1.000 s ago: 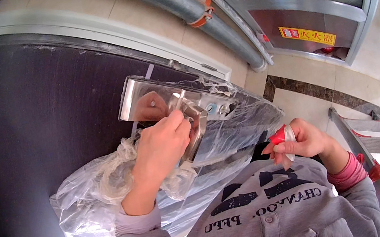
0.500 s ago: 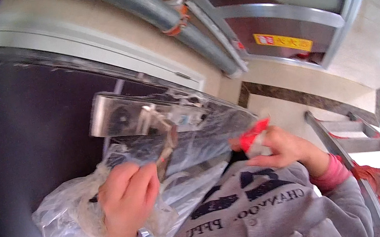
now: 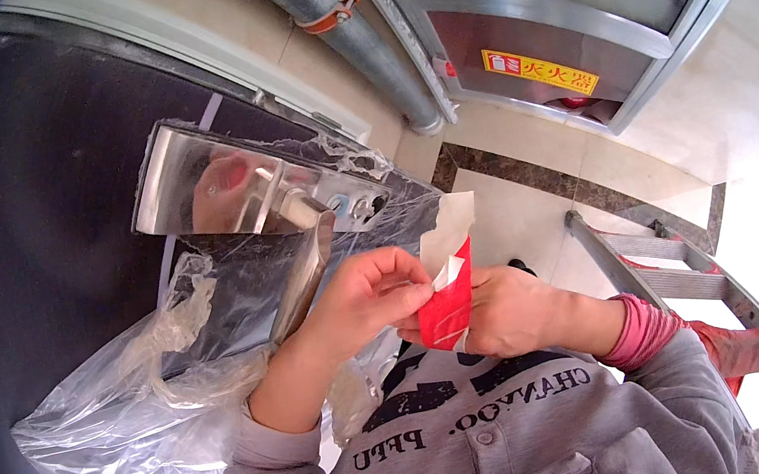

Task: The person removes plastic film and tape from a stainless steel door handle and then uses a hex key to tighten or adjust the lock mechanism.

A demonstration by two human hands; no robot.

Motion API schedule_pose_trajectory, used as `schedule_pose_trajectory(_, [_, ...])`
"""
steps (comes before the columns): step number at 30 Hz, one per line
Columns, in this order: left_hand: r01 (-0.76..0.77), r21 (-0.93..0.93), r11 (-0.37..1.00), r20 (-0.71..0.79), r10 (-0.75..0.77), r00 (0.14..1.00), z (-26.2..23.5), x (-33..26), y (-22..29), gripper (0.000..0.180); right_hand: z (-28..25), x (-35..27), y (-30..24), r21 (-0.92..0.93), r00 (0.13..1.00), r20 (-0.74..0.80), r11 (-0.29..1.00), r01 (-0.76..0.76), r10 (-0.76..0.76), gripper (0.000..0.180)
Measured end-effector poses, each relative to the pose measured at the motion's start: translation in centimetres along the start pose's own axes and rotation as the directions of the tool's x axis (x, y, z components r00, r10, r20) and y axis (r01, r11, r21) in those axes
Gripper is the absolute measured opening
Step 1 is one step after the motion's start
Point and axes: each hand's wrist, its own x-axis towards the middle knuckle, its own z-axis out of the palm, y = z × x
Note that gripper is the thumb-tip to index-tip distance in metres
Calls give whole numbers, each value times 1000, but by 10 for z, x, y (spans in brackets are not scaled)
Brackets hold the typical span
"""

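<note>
In front of my chest, my right hand (image 3: 514,310) grips a torn red-and-white piece of paper or film (image 3: 449,311); its kind is not clear. My left hand (image 3: 365,300) pinches a small white flap at its edge, thumb against fingers. A pale ragged strip of the piece sticks up above both hands. Beside my left forearm is a dark door (image 3: 52,224) with a shiny metal handle plate (image 3: 208,186) and a lever handle (image 3: 305,275). Clear plastic film (image 3: 133,453), crumpled and loose, hangs from the door under the lever.
A metal stepladder (image 3: 702,282) with red cloth tied round it stands to my right. A grey pipe (image 3: 343,30) with an orange clamp runs along the wall. Beyond it is a metal-framed glass cabinet (image 3: 547,35) with yellow labels. Dark tile edging (image 3: 530,170) borders the pale floor.
My left hand has left the loose film by the door and come right to the red-and-white piece. My right hand has moved slightly left and lower, still holding it.
</note>
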Motion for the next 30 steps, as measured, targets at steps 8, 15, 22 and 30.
schedule_pose_trajectory(8, [-635, 747, 195, 239, 813, 531, 14, -27, -9, 16, 21, -12, -7, 424, 885, 235, 777, -465, 402, 28])
schedule_pose_trajectory(15, [-741, 672, -17, 232, 954, 189, 13, -104, -13, 20, 14, -15, -25, 606, 784, 188, 558, -567, 592, 90])
schedule_pose_trajectory(22, [-620, 729, -290, 247, 956, -158, 8, -162, -54, 17, 2, 85, -79, 828, 846, 48, 453, -331, 531, 53])
schedule_pose_trajectory(30, [-355, 749, 559, -653, 534, -537, -28, -249, -103, 7, 42, 157, -116, 905, 953, 219, 321, -278, 208, 67])
